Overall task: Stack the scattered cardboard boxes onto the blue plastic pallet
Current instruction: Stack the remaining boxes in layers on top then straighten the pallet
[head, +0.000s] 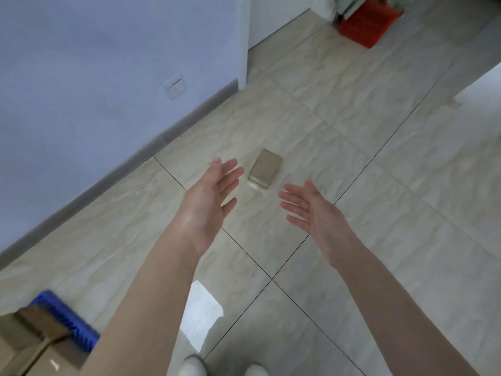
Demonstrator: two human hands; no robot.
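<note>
A small flat cardboard box [265,168] lies on the tiled floor ahead of me. My left hand [214,196] is stretched out towards it, fingers straight, palm turned inward, just left of the box and holding nothing. My right hand [311,207] is also spread with straight fingers, below and right of the box, empty. Neither hand touches the box. At the bottom left, a corner of the blue plastic pallet [67,318] shows, with cardboard boxes [32,337] stacked on it.
A pale wall with a socket [174,86] and grey skirting runs along the left. A red plastic crate [368,21] sits at the far top right beside a white wall corner. My white shoes [222,369] show at the bottom edge.
</note>
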